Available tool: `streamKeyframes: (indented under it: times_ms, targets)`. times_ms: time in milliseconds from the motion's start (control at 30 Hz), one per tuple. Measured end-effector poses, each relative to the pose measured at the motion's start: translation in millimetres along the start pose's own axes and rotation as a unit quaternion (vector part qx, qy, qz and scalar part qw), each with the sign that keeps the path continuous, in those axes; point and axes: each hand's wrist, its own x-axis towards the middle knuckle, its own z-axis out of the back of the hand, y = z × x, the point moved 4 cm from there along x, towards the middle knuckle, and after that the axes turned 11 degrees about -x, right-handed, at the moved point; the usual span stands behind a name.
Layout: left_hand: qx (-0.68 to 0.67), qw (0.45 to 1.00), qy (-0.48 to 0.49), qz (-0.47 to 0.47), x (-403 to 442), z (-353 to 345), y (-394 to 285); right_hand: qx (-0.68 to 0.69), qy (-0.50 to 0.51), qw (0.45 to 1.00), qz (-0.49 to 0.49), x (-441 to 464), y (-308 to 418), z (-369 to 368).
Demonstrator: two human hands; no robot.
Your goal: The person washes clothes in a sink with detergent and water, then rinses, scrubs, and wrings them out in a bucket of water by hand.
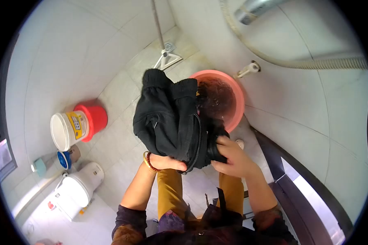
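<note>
A black zip-up jacket hangs bunched between my two hands, its ribbed cuffs or hem at the top and a zipper down its right part. My left hand grips its lower edge, the thumb lying over the cloth. On the right, my right hand is closed on another dark fold of it, slightly blurred. Just beyond, a pink basin holds dark water with more dark cloth in it. The jacket covers the basin's left rim.
A red bucket and a white bucket stand at the left wall, with a white toilet nearer. A floor squeegee leans at the back. A wall tap and a corrugated hose are at right.
</note>
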Motion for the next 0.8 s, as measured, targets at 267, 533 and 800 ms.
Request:
streamKeyframes:
  times_ms: [267, 533, 800]
  targets:
    - [-0.12, 0.99, -0.074, 0.014, 16, -15, 22, -0.038, 0.047, 0.998, -0.036, -2, -10, -9]
    - [-0.082, 0.99, -0.116, -0.016, -22, -10, 40, 0.558, -0.175, 0.743, -0.327, -60, -139, -63]
    - [-0.122, 0.986, -0.102, -0.046, -17, -15, 6, 0.621, 0.208, 0.654, -0.378, -36, -168, -133]
